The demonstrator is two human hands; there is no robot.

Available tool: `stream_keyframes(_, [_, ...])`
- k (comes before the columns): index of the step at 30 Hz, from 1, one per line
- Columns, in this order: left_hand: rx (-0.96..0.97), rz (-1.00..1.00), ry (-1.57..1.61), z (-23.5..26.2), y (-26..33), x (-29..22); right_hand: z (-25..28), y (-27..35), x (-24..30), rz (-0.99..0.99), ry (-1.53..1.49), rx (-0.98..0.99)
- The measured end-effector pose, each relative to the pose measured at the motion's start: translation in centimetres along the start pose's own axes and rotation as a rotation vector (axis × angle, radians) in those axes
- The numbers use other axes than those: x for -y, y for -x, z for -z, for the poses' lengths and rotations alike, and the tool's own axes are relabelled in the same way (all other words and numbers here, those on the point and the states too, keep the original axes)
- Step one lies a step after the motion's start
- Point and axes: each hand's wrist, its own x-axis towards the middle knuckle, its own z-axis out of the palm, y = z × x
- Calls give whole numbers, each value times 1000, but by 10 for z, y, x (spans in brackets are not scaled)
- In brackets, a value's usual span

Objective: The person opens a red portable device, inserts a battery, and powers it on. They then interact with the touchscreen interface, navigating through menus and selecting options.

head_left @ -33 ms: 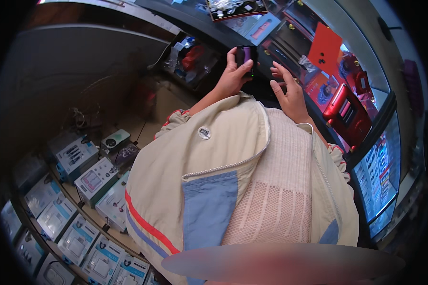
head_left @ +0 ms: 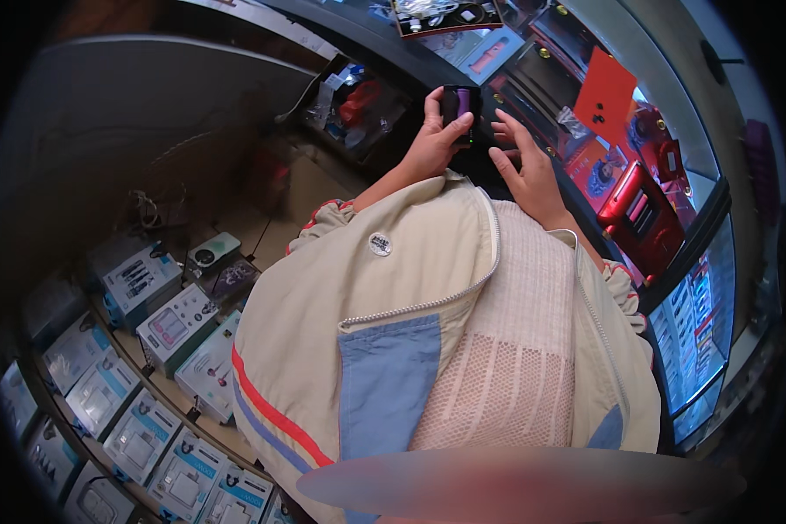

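Observation:
My left hand (head_left: 437, 131) is wrapped round a small black battery charger (head_left: 450, 106), its thumb lying across the front. A purple cylindrical battery (head_left: 464, 103) sits in the charger, and a green light glows at its lower end. Just to the right, my right hand (head_left: 526, 166) is held with fingers apart and nothing in it, close to the charger but not touching it. Farther right, a red handheld device (head_left: 642, 218) leans on the glass counter, with purple cylinders showing in a slot in its back.
A glass display counter (head_left: 520, 92) runs along the right, with a red card (head_left: 604, 94) and a pink-printed box (head_left: 495, 52) on or under it. An open box of wrapped bits (head_left: 358, 105) stands beyond my left hand. Boxed accessories (head_left: 135, 441) fill shelves at lower left.
The view has shifted slightly, so the counter sits a little lower and farther right. My right hand appears slightly closer to the charger, which stays in my left hand.

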Motion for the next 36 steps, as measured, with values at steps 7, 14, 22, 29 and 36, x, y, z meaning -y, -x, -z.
stream_keyframes(7, [-152,-128,164,58,8,-24,-91,-80,3,133,221,237])
stream_keyframes(14, [-511,30,88,177,19,-69,-184,-142,-38,-401,-446,405])
stream_keyframes(22, [-1521,-311,-278,520,14,-37,-310,-199,-88,-1123,-1038,369])
stream_keyframes(29, [-1186,52,-688,590,-23,-44,-414,-239,-141,-1257,-1078,383])
stream_keyframes(36, [-986,-163,-630,563,-32,-14,-476,-277,-164,-1265,-969,341])
